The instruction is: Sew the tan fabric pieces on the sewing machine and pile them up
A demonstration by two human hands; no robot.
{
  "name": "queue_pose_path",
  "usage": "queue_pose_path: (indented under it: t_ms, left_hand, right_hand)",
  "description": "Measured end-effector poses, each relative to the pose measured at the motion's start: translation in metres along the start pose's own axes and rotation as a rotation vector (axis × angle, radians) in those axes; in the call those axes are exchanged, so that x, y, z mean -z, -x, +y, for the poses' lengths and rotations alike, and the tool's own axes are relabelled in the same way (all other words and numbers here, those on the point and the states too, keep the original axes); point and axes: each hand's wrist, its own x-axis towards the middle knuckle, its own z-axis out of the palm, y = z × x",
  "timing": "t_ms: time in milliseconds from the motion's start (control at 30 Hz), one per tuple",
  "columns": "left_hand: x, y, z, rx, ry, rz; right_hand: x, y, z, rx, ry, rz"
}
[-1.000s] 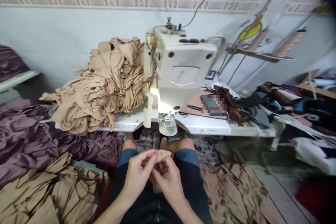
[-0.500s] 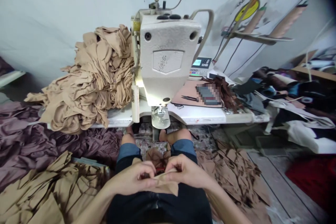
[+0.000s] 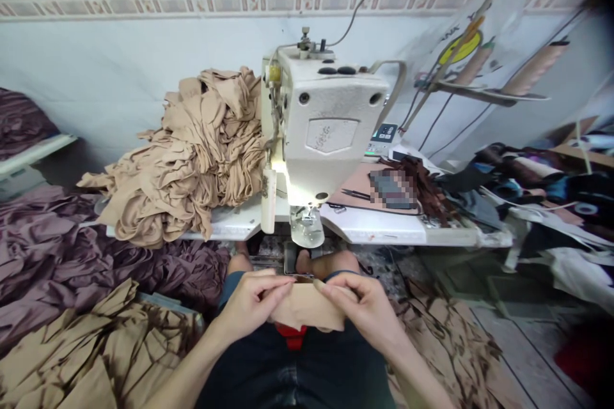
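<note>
Both hands hold a small tan fabric piece [image 3: 307, 307] stretched flat over my lap. My left hand [image 3: 252, 300] pinches its left top edge, fingers closed. My right hand [image 3: 367, 307] grips its right side, thumb and forefinger pinched at the top edge. A bit of red cloth [image 3: 291, 335] shows under the piece. Just ahead stands the white sewing machine [image 3: 326, 134], its presser foot [image 3: 307, 230] lit above my knees.
A heap of tan fabric [image 3: 192, 153] lies on the white table [image 3: 384, 227] left of the machine. Purple cloth [image 3: 52, 255] and tan pieces [image 3: 86, 351] pile at my left, brown scraps [image 3: 441, 339] on the floor at right. Scissors [image 3: 355, 193] lie right of the machine.
The tan piece was bunched between my close-set hands; now my hands have moved apart and slightly up, and the piece is spread flat between them. The view has tilted a little.
</note>
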Motion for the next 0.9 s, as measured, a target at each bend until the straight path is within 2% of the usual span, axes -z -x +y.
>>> queue_pose_path:
  t_ms: [133,267,367,567,733,900]
  left_hand:
    - [0.004,-0.002,-0.003,-0.207,-0.176,0.019]
    - [0.003,-0.009,0.007,-0.233,-0.116,0.131]
    - [0.005,-0.019,0.019,-0.14,0.024,0.175]
    - [0.018,-0.044,0.034,0.052,0.279,0.092]
    - [0.024,-0.057,0.034,0.103,0.188,0.101]
    - [0.02,-0.069,0.032,0.189,0.104,0.198]
  right_hand:
    - [0.001,0.008,-0.017,0.246,0.172,0.12]
    - [0.003,0.007,-0.028,0.358,0.21,0.224]
    - [0.005,-0.003,-0.035,0.327,0.184,0.262]
    - [0.009,-0.032,-0.045,0.16,0.0,0.268]
    - [0.013,-0.048,-0.04,0.091,-0.079,0.228]
    - [0.016,-0.06,-0.024,0.06,-0.192,0.229]
